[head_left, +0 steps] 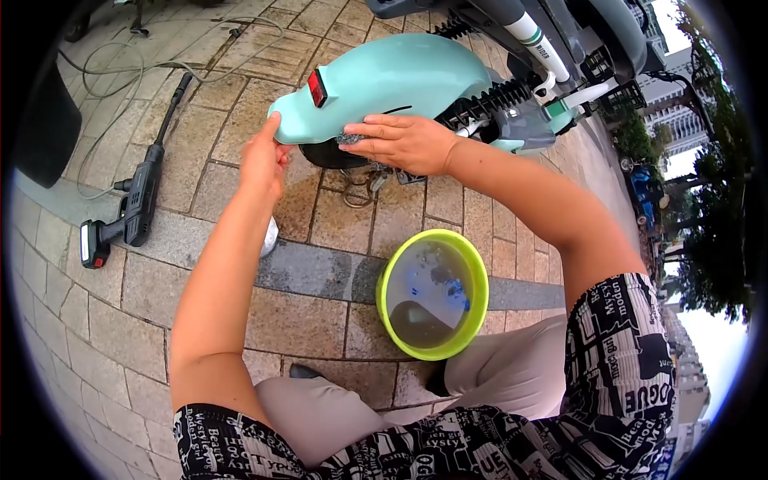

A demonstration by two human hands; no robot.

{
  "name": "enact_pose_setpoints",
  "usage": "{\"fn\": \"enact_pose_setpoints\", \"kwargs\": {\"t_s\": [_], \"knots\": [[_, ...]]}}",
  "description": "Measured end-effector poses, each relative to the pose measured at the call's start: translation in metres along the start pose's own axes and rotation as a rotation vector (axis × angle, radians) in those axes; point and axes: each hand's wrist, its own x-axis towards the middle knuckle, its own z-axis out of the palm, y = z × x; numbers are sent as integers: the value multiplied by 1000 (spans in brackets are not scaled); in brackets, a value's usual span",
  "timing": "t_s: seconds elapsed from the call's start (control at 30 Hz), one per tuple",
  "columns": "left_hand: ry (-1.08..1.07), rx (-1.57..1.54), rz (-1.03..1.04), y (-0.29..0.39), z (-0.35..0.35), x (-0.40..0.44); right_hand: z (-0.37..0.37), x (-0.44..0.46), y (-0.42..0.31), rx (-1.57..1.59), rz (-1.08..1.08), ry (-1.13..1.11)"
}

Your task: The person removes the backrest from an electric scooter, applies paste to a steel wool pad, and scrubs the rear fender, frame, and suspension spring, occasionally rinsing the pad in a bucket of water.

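At the tip of the fender, my left hand pinches the edge. Nearly flat, my right hand holds a grey scourer against the fender's side.

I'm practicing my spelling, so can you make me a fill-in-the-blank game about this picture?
1. The person's ____ hand has the gray scrubber against the mint-green fender.
2. The light on the fender is ____.
3. In the picture, the spray gun lies to the ____ of the bucket.

Missing words: right; red; left.
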Motion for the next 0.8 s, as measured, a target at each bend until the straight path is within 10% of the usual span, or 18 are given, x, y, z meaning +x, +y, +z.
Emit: {"fn": "enact_pose_setpoints", "kwargs": {"t_s": [0.8], "knots": [[321,199,-68,14,39,-21,-12,-53,1,119,145,427]]}}
